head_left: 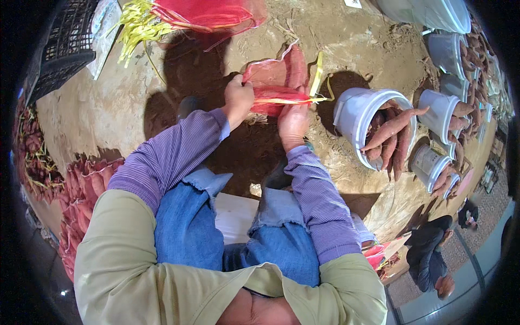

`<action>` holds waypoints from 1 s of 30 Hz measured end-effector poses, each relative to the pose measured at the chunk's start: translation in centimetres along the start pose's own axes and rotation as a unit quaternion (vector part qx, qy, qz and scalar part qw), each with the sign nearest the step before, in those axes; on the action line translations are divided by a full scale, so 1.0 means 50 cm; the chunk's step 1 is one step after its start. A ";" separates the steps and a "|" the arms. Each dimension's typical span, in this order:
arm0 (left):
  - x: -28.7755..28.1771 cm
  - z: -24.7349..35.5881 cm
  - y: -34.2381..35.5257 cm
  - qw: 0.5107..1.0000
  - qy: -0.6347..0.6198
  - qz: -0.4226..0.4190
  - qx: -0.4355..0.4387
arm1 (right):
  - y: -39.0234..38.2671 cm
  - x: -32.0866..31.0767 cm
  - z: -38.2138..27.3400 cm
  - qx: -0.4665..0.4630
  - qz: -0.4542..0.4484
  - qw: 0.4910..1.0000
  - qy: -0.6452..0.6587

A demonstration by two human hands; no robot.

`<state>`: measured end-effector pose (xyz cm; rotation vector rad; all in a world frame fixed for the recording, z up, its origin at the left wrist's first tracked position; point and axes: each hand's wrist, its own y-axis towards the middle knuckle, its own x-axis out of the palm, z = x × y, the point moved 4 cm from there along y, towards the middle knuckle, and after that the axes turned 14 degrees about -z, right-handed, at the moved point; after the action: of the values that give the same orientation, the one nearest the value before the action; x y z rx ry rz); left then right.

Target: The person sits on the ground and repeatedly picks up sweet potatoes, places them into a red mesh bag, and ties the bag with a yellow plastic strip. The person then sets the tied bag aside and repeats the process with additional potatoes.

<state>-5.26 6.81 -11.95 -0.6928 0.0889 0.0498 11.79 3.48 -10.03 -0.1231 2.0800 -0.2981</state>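
A red mesh bag (276, 81) with a white drawstring lies stretched between my hands at the upper middle, with a long reddish shape like a sweet potato (296, 67) inside its far part. My left hand (238, 100) is closed on the bag's left end. My right hand (292, 122) is closed on the folded mesh at the right, beside a yellow tie (319, 73); some fingertips are hidden under the mesh. To the right stands a white bucket (348, 124) full of sweet potatoes (391, 130).
Red empty mesh bags (211, 11) and yellow ties (135, 32) lie at the top. A black crate (62, 49) is upper left, filled red bags (89, 189) lower left. More buckets (444, 51) line the right. Two other people (428, 260) are at lower right.
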 end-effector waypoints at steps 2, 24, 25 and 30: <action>-0.008 -0.028 0.018 0.999 0.029 0.014 0.030 | 0.006 -0.001 0.002 -0.029 -0.017 0.999 -0.012; 0.030 -0.005 -0.063 0.965 0.144 -0.186 0.120 | -0.095 -0.516 0.119 0.057 0.217 0.965 -0.137; 0.031 0.032 -0.080 0.951 0.214 -0.186 0.122 | -0.116 -0.517 0.118 0.027 0.222 0.956 -0.192; -0.001 0.061 -0.085 0.947 0.239 -0.143 0.160 | -0.177 -0.480 0.028 0.054 0.081 0.812 0.576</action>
<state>-4.80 5.49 -6.92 -0.3748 0.4516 -0.4078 24.80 -0.27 11.74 0.4163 3.2436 -0.4482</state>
